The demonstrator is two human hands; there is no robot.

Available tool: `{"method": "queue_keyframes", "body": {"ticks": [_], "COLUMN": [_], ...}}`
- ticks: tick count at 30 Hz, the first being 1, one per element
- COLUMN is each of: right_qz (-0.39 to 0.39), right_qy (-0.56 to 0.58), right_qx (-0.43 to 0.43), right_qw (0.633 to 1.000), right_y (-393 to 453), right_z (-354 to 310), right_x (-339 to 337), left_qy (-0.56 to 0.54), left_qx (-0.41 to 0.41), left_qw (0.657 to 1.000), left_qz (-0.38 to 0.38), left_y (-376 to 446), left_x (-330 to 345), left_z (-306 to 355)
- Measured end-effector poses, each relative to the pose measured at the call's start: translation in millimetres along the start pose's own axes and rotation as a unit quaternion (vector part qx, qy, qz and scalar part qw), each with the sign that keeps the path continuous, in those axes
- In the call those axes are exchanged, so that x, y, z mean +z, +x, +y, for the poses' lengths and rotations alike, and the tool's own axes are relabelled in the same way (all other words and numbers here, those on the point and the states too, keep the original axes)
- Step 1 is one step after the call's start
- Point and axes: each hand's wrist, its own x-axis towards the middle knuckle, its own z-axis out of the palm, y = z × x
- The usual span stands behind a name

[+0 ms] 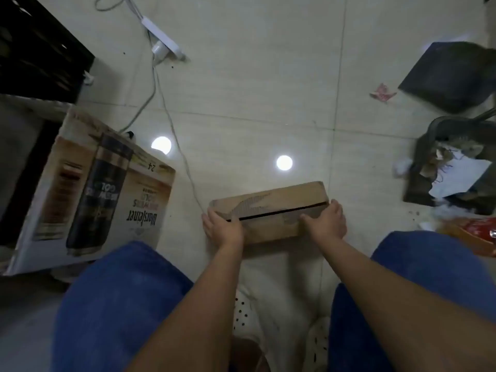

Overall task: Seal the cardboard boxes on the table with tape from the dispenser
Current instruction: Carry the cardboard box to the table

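Frame is soft and motion-blurred; no tape dispenser can be made out. Bottom edge cuts off the blue-trousered knees (128, 299) and a white perforated shoe (245, 315) between them. Both forearms reach forward to a small brown cardboard box (271, 208) lying on the tiled floor (255, 89), just ahead of the knees. Its top flaps are folded down with a dark slit open along the seam; print on top unreadable. Left hand (222, 228) grips the box's left end, fingers curled over the edge, thumb on top near the slit. Right hand (326, 220) holds the right end, fingers wrapped around the corner, thumb lying on the near flap. To the left, a large Warsteiner beer carton (107, 189) with a can picture, its near end cut off by the knee. On the right, a pile of paper scraps and litter (453, 175), contents unclear, and something red at the edge. Farther off, a white power strip (163, 40) with cables running across the floor, a dark flat panel (451, 76) at right, and black furniture (35, 49) at top left.
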Motion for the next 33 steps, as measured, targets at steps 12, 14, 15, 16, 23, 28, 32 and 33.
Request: {"method": "queue_keyframes", "body": {"ticks": [12, 14, 15, 16, 23, 28, 32, 33], "right_qz": [0.008, 0.017, 0.022, 0.030, 0.078, 0.090, 0.094, 0.094], "right_qy": [0.089, 0.094, 0.099, 0.107, 0.128, 0.132, 0.135, 0.135], "right_qx": [0.000, 0.000, -0.003, -0.006, -0.021, -0.017, -0.005, -0.003], "right_qw": [0.996, 0.995, 0.995, 0.994, 0.989, 0.987, 0.986, 0.986], "right_y": [10.6, 12.2, 12.9, 13.5, -17.9, -72.7, -122.1, -134.9], "right_z": [12.4, 6.9, 2.5, -3.3, -67.9, -127.3, -176.7, -189.4], "right_x": [18.0, 16.1, 13.5, 9.2, -70.0, -150.2, -217.0, -235.3], "left_qy": [-0.054, -0.049, -0.046, -0.042, -0.032, -0.063, -0.080, -0.078], "left_qx": [0.019, 0.034, 0.044, 0.051, 0.087, 0.098, 0.110, 0.114], "left_qw": [0.998, 0.998, 0.998, 0.998, 0.996, 0.993, 0.991, 0.990], "left_qz": [-0.011, -0.007, -0.004, 0.000, -0.002, -0.020, -0.023, -0.020], "left_y": [16.3, 18.7, 20.2, 21.5, -1.0, -36.0, -68.7, -79.3], "left_x": [10.4, 8.2, 6.3, 3.4, -57.0, -133.4, -199.2, -216.0], "left_z": [-7.0, 2.2, 10.0, 19.8, 105.3, 171.6, 232.8, 249.6]}}
